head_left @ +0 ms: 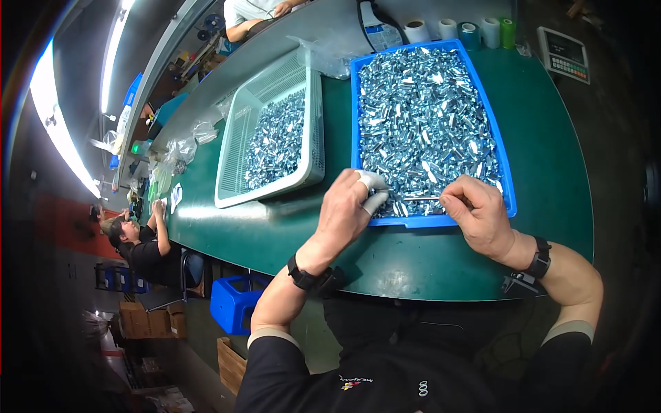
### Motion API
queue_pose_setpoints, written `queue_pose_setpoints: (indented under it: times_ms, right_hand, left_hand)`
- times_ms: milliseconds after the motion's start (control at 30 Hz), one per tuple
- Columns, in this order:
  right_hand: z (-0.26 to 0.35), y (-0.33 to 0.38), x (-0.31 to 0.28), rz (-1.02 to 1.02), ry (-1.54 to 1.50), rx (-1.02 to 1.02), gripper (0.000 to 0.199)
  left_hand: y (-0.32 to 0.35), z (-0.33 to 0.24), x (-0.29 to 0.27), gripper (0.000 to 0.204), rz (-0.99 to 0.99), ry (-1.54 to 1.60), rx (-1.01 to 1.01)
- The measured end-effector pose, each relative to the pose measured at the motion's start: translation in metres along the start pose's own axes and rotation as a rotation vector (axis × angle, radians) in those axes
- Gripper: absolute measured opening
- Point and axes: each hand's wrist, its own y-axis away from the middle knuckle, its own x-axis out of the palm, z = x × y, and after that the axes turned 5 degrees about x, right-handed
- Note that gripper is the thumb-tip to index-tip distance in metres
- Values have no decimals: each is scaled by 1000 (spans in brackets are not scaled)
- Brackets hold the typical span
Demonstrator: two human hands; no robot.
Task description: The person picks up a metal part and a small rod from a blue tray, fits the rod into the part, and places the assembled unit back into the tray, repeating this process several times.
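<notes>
Pinching 1 thin pin (pixel 421 198) together, left hand (pixel 348 210) and right hand (pixel 478 213) above blue tray (pixel 506 180).

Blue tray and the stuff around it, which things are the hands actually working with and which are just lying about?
In use: left hand with taped fingertips; right hand pinching a thin metal pin; blue tray of shiny metal parts.

Lying about: grey basket of similar parts, tape rolls, scale, plastic bags.

A white mesh basket (pixel 234 155), tape rolls (pixel 449 29) and a scale (pixel 564 54) share the green table (pixel 413 261).
</notes>
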Motion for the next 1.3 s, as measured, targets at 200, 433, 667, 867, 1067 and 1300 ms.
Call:
queue_pose_setpoints:
  times_ms: [200,433,667,867,1067,1300]
  right_hand:
    - [1,-5,4,-4,7,21,11]
    - [-9,8,0,-21,21,88,11]
    - [-4,4,4,21,19,46,16]
    - [-6,-1,1,71,50,77,33]
    - [-10,-1,2,88,48,84,40]
    - [-10,1,2,77,76,60,43]
  left_hand:
    - [9,-19,-1,17,-28,288,-128]
    - [15,-21,17,17,-172,395,-125]
    - [16,-28,21,17,-126,483,-112]
    - [8,-30,37,18,-134,579,-88]
    - [7,-33,49,16,-157,624,-118]
    - [11,-34,53,21,-156,617,-89]
